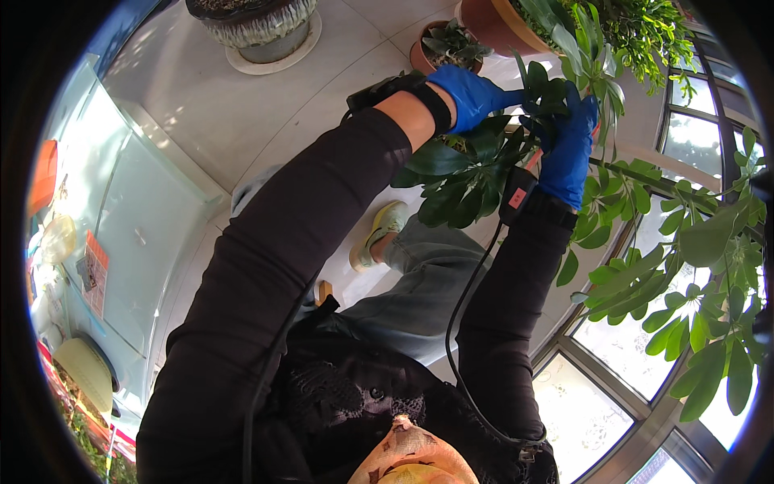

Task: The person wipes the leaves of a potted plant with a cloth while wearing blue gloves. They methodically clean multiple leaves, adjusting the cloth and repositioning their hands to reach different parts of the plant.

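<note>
Both hands wear blue gloves and meet at a dark green leafy potted plant [465, 163] at the upper right. My left hand [474, 100] reaches in from the left, its fingertips at a cluster of dark leaves [544, 91]. On the other side of that cluster is my right hand [568, 139], its fingers among the leaves, partly hidden by them. Whether either hand grips a leaf or stem cannot be told. A black device with a cable [517, 196] is strapped at the right wrist, and another black device [378, 94] at the left wrist.
A small brown pot with a spiky plant [426, 54] stands just beyond the left hand, beside a larger terracotta pot [505, 30]. A glazed pot [260, 30] sits on a saucer at the top. Umbrella-plant branches [665, 290] hang before windows at right; a glass table [145, 199] is at left.
</note>
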Demonstrator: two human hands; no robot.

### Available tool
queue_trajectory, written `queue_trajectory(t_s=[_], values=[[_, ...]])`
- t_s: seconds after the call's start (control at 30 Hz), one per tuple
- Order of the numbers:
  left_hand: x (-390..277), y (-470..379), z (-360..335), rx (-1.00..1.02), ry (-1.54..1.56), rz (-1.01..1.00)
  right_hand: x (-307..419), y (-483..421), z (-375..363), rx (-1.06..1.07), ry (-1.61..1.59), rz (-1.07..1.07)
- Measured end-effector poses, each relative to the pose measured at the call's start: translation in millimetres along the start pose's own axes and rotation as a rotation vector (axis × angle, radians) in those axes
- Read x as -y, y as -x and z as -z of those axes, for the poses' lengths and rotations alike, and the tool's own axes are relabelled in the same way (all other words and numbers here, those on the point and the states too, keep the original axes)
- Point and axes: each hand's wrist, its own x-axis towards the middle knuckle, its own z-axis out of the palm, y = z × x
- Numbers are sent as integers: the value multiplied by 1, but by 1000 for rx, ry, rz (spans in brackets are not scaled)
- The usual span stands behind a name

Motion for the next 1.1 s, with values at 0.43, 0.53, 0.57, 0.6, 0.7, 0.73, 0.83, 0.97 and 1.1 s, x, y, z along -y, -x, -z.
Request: queue_trajectory(t_s=[0.43,0.53,0.57,0.6,0.7,0.73,0.83,0.97,1.1], values=[[4,12,8,-206,-119,-105,-3,-1,4,85,24,-40],[22,20,26,-254,-75,38,-6,-4,2,47,25,0],[27,23,32,-253,-115,117,-6,-4,1,48,17,11],[30,23,39,-344,-127,159,-4,-4,0,63,5,-2],[34,24,60,-644,-46,235,1,-2,-4,111,-20,-36],[31,26,64,-823,63,175,3,-1,-4,128,-18,-44],[19,28,73,-989,149,63,1,2,-6,72,19,35],[-1,25,62,-821,273,161,-8,-8,-5,216,-1,31],[-17,12,34,-825,345,153,-15,-16,-3,169,-74,-31]])
